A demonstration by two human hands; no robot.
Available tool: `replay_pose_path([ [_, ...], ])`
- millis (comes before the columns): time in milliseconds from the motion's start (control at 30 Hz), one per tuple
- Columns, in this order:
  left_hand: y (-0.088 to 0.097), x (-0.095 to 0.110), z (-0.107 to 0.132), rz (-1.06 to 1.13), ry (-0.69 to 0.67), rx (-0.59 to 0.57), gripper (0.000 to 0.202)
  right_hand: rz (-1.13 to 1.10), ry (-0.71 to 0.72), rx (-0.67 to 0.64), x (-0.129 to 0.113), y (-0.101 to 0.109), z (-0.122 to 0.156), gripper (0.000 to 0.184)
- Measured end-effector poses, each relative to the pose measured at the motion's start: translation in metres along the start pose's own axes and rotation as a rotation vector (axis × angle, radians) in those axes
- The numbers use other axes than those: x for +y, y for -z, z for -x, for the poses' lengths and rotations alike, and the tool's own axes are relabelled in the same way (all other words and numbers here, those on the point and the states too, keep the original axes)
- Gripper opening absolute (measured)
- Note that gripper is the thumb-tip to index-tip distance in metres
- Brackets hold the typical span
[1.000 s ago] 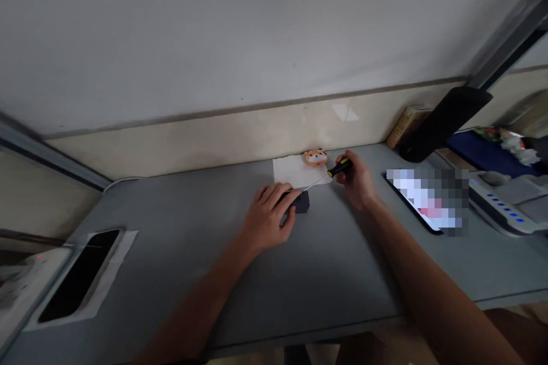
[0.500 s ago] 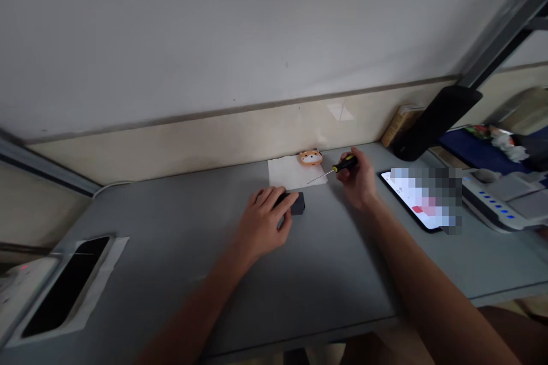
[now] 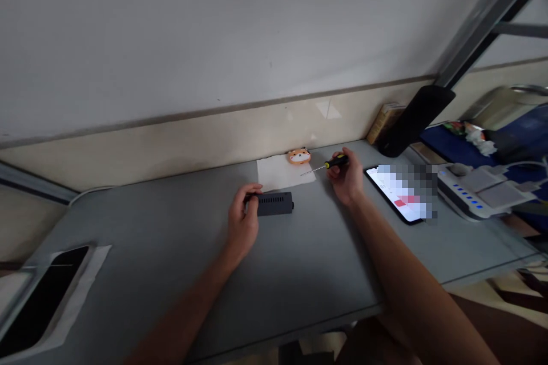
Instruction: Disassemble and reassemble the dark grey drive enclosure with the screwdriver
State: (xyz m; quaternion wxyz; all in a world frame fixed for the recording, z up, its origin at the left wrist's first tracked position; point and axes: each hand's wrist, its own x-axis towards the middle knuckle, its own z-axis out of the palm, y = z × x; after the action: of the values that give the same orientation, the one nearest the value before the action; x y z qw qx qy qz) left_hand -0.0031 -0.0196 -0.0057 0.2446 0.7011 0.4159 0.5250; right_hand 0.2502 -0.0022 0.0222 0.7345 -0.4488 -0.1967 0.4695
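My left hand grips the left end of a dark grey oblong box with a row of slots along its top; the box lies on the grey table. In my right hand is a screwdriver with a black and yellow handle. Its thin metal shaft points left, the tip over a white paper sheet behind the box, apart from the box. On the sheet's back right corner sits a small orange and white animal-face case.
A lit phone lies right of my right hand, near a white power strip with blue lights. Behind them stand a black cylinder and a small carton. At far left, a dark-screened device rests on white paper.
My left hand has shifted from over the box to its left end, uncovering the slotted top. The screwdriver remains in my right hand. The view has turned slightly right.
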Motion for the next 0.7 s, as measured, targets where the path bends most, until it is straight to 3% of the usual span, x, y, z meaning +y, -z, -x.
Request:
replay_pose_path([
  [200,0.006,-0.002,-0.009,0.07,0.089,-0.028,0.016,-0.058,-0.023,0.034,-0.002,-0.002,0.003,0.037],
  [700,0.023,-0.011,-0.021,0.208,0.126,-0.322,0.023,-0.012,0.024,-0.019,0.001,0.002,-0.001,0.036],
])
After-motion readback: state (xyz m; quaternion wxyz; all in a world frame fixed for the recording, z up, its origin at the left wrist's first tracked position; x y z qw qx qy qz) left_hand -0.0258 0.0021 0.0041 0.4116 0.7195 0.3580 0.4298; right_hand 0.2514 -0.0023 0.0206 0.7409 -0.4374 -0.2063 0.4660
